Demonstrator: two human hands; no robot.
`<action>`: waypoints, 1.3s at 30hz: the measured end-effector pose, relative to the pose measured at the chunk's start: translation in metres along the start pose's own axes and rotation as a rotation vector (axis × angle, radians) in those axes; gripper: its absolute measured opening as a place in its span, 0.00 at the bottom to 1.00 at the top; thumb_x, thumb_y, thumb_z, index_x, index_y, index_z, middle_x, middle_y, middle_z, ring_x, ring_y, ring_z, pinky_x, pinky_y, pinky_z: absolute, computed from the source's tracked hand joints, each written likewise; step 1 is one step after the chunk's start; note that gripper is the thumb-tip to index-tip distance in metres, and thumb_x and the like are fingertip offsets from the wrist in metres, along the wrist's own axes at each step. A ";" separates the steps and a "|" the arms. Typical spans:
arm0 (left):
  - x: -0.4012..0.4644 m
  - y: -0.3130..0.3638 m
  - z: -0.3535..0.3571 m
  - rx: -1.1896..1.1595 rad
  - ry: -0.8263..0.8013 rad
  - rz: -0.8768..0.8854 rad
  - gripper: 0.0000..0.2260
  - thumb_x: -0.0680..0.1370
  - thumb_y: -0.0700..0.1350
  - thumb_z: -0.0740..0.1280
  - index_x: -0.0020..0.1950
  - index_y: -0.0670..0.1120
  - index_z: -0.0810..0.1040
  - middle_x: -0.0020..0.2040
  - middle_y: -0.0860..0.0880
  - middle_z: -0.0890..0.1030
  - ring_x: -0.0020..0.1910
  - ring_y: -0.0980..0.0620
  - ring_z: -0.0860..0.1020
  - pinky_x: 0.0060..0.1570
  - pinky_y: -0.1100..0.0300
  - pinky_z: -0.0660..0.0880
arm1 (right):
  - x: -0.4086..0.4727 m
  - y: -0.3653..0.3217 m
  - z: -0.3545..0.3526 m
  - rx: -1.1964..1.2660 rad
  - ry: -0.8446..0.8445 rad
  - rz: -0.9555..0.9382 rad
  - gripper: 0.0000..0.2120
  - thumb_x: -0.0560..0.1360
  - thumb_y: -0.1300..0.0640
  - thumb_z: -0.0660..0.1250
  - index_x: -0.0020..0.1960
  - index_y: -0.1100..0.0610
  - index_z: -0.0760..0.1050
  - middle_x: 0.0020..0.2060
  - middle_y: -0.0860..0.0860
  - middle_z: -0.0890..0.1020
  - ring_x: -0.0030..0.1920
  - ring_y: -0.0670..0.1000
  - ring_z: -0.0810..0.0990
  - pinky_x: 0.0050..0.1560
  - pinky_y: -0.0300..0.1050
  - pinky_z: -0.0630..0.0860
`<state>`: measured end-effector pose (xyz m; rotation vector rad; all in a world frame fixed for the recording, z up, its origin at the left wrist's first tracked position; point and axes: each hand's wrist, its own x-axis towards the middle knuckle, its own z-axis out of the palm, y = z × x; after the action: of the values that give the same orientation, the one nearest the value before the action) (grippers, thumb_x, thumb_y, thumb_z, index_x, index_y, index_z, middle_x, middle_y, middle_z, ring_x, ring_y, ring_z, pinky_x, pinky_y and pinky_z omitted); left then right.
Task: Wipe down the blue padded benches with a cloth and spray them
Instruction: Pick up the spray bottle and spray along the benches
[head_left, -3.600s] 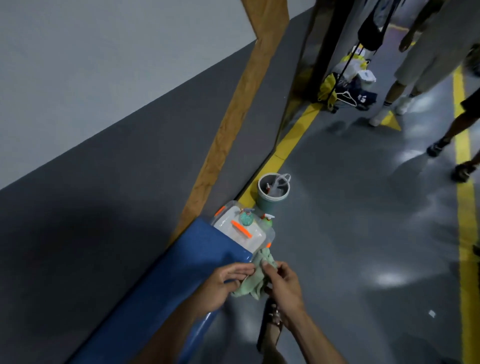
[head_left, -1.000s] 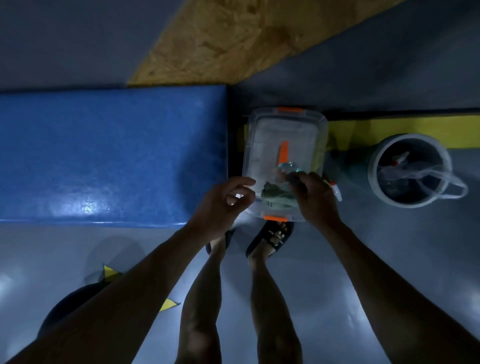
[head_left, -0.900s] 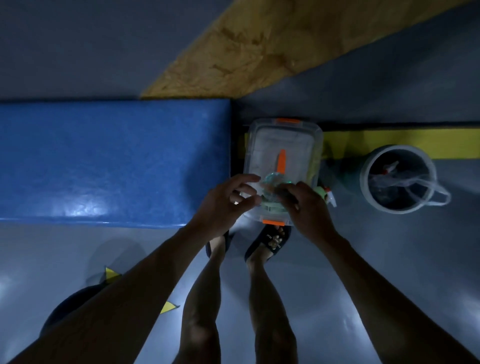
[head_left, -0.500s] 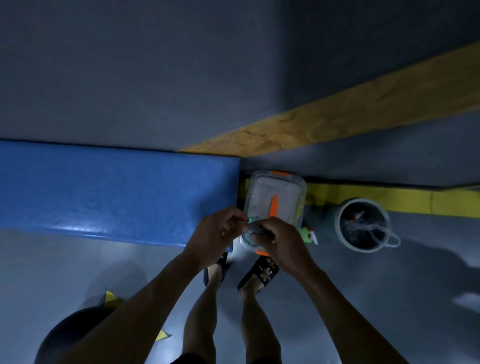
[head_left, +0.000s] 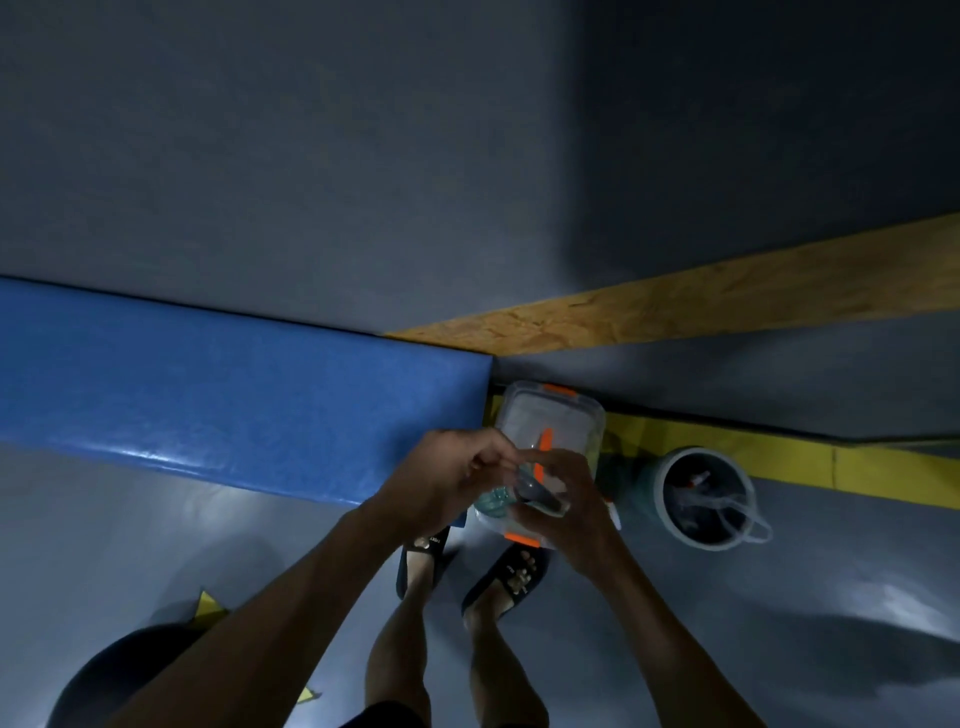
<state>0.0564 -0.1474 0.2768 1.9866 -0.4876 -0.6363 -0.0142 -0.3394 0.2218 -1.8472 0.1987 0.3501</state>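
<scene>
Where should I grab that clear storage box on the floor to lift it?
Take the clear storage box by its orange lid handle, coming straight down from above. The handle runs along the middle of the flat lid, and the blue bench blocks its left side.

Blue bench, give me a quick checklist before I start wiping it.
1. Blue bench top free of objects: ok.
2. Cloth in hand: cannot tell; the hands hold something teal and something dark, blurred.
3. Left hand free: not ok, fingers curled at the bundle.
4. Right hand free: not ok, gripping it.
5. Storage box lid on: ok.
6. Bucket clear of bench: ok.
</scene>
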 end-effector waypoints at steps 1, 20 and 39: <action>-0.001 0.004 -0.002 -0.029 -0.007 -0.013 0.05 0.78 0.44 0.70 0.52 0.45 0.81 0.44 0.55 0.84 0.44 0.60 0.81 0.44 0.64 0.77 | 0.002 -0.002 0.002 -0.019 -0.036 -0.030 0.28 0.65 0.46 0.76 0.59 0.27 0.70 0.64 0.38 0.71 0.64 0.33 0.69 0.59 0.30 0.68; -0.017 -0.013 -0.059 -0.513 -0.197 -0.194 0.05 0.79 0.37 0.67 0.51 0.35 0.77 0.43 0.40 0.85 0.42 0.44 0.84 0.44 0.53 0.80 | 0.016 -0.054 0.032 -0.048 -0.252 -0.205 0.05 0.79 0.60 0.67 0.54 0.54 0.77 0.45 0.49 0.82 0.47 0.48 0.83 0.47 0.46 0.79; -0.032 -0.045 -0.119 -0.233 -0.179 -0.199 0.18 0.82 0.59 0.58 0.42 0.48 0.75 0.37 0.47 0.81 0.40 0.49 0.82 0.51 0.48 0.80 | 0.045 -0.082 0.085 -0.281 -0.162 -0.224 0.11 0.77 0.65 0.66 0.59 0.58 0.77 0.38 0.33 0.76 0.35 0.37 0.76 0.36 0.28 0.66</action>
<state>0.1081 -0.0277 0.2924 1.7772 -0.3077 -0.9575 0.0425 -0.2322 0.2579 -2.0815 -0.1761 0.3835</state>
